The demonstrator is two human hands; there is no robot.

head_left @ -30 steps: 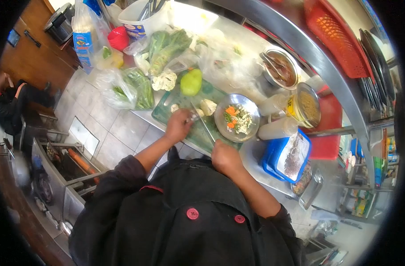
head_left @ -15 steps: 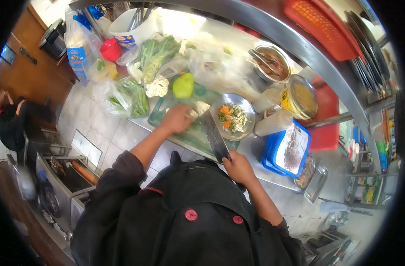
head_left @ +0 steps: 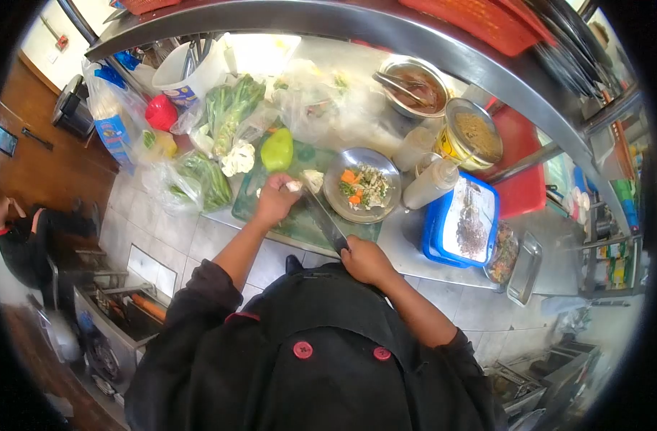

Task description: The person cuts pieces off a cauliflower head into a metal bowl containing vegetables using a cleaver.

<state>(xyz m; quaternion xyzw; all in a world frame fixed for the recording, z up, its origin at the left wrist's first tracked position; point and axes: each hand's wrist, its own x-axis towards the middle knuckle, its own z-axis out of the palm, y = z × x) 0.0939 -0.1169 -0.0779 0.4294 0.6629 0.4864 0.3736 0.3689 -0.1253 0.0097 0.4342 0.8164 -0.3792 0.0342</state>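
Observation:
My left hand (head_left: 274, 200) is closed over the green cutting board (head_left: 292, 221), its fingertips pinching a small white piece of cauliflower (head_left: 294, 186). In my right hand (head_left: 368, 260) is the handle of a broad-bladed knife (head_left: 325, 225), whose tip points away from me, beside the pinched piece. A second cauliflower chunk (head_left: 313, 179) rests just past the knife tip. Behind my left hand stands a green pear-shaped vegetable (head_left: 277, 149), with a larger cauliflower head (head_left: 238, 159) left of it. Right of the blade, a metal plate (head_left: 336, 203) holds chopped orange, green and white vegetables.
Leafy greens (head_left: 231, 100) and bagged greens (head_left: 203, 179) lie left. At the right are squeeze bottles (head_left: 430, 184), a blue-rimmed container (head_left: 463, 223), a yellow tub (head_left: 474, 136) and a sauce bowl (head_left: 418, 86). A metal shelf (head_left: 328, 20) arches overhead. Another person (head_left: 30, 233) is far left.
The whole view has shifted, so the counter appears further left and lower. The knife tip has come slightly closer to my left fingers, which now show a white cauliflower piece between them.

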